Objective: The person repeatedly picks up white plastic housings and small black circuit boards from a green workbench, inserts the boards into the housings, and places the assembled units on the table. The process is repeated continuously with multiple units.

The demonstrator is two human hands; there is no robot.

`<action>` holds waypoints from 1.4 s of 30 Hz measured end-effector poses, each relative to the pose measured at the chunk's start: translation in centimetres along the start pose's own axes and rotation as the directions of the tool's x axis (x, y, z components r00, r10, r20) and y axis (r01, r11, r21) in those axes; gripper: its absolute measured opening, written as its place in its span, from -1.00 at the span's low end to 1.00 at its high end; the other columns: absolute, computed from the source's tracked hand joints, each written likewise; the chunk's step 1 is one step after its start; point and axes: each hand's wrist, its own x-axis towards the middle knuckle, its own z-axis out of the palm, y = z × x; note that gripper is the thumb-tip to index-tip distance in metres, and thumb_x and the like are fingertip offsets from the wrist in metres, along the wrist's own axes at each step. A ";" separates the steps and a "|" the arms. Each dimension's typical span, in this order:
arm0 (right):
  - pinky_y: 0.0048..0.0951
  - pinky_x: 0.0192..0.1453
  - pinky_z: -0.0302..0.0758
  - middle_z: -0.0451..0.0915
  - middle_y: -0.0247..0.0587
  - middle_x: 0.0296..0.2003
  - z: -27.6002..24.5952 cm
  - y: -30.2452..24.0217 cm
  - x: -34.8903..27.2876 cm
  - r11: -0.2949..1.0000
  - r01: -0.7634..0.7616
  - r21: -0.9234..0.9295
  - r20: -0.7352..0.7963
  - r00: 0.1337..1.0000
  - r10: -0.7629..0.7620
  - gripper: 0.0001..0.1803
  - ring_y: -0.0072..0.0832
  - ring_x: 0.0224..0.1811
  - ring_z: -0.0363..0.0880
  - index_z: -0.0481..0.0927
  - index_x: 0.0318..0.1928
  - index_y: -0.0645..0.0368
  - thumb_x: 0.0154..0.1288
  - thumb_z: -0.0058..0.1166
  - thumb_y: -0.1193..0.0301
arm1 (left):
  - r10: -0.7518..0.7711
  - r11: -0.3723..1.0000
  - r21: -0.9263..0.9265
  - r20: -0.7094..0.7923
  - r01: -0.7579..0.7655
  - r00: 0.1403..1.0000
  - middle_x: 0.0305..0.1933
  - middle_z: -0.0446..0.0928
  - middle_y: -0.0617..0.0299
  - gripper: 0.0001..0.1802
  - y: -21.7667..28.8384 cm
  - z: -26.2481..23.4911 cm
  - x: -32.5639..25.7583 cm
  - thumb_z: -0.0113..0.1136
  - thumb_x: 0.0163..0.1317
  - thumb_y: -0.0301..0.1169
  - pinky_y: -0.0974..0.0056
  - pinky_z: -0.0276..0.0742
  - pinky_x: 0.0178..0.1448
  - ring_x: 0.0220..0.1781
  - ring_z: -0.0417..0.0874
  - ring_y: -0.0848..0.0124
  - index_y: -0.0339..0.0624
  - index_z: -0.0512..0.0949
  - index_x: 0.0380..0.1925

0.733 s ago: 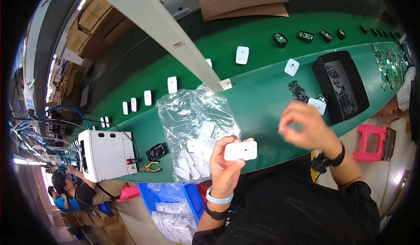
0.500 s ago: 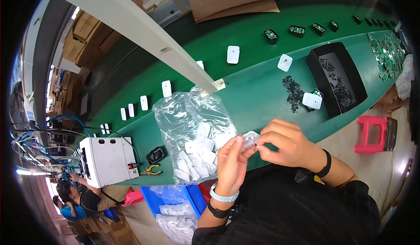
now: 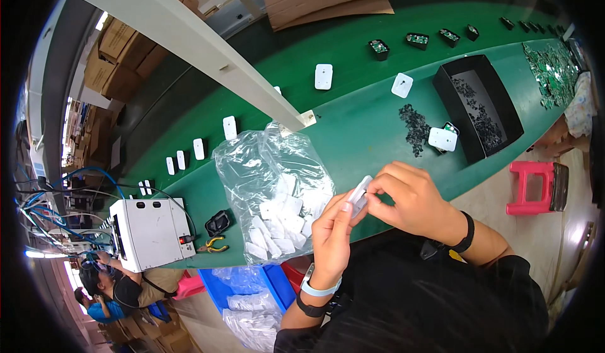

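Note:
My left hand (image 3: 332,239) and my right hand (image 3: 413,200) meet over the near edge of the green table (image 3: 365,120), both gripping one small white plastic casing (image 3: 359,195) held edge-on between the fingertips. Just left of my hands lies a clear plastic bag (image 3: 274,195) holding several more white casings. A white casing (image 3: 442,139) rests beside a pile of small black parts (image 3: 414,126), to the right of my hands.
A black tray (image 3: 482,107) of small black parts sits at right. White casings lie spaced along the belt, dark ones (image 3: 378,48) farther back. A white box machine (image 3: 148,233) and pliers (image 3: 215,246) stand at left. A pink stool (image 3: 532,188) and blue bin (image 3: 252,287) are below.
My right hand came down from above the table to join my left hand on the white casing. The casing turned from flat-on to edge-on.

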 end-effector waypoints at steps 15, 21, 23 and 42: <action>-0.31 -0.31 0.56 0.55 -0.22 -0.50 -0.3 -0.6 0.8 0.941 -0.286 0.180 0.126 0.956 0.267 -0.82 -0.29 -0.39 0.62 0.57 -0.33 0.25 0.08 0.31 0.48 | 0.012 0.996 0.094 -0.050 -0.008 0.999 0.05 0.63 0.11 -0.67 -0.9 -0.4 -0.3 0.06 0.53 -0.50 0.35 0.56 0.11 0.04 0.65 0.47 -0.47 0.56 0.18; -0.49 -0.22 0.65 0.62 -0.24 -0.33 -0.3 -0.2 0.5 0.609 -0.626 0.487 0.474 0.775 0.417 -0.79 -0.59 -0.30 0.61 0.60 -0.13 0.30 0.22 0.28 0.62 | 0.003 0.994 0.111 -0.067 0.005 0.998 -0.05 0.68 0.11 -0.74 -0.7 -0.2 -0.4 0.14 0.44 -0.60 0.36 0.62 0.01 -0.17 0.72 0.43 -0.46 0.59 0.07; -0.52 -0.26 0.61 0.65 -0.26 -0.35 0.1 -0.4 -0.2 0.526 -0.650 0.549 0.515 0.758 0.400 -0.82 -0.62 -0.32 0.60 0.61 -0.14 0.30 0.26 0.27 0.61 | -0.021 0.994 0.107 -0.084 0.030 0.996 -0.11 0.69 0.06 -0.78 -1.2 -0.9 -0.4 0.11 0.42 -0.61 0.28 0.67 -0.09 -0.21 0.72 0.38 -0.47 0.61 -0.01; -0.03 0.19 0.59 0.54 0.14 0.03 2.0 26.7 14.4 0.677 -0.509 -0.532 -0.183 0.849 0.495 -0.54 0.05 0.08 0.59 0.56 0.12 0.13 0.20 0.28 0.37 | -0.158 0.908 -0.410 -0.149 0.084 0.976 -0.15 0.68 0.14 -0.82 -1.2 -6.2 0.7 0.15 0.43 -0.49 0.29 0.53 -0.22 -0.26 0.65 0.34 -0.31 0.62 -0.05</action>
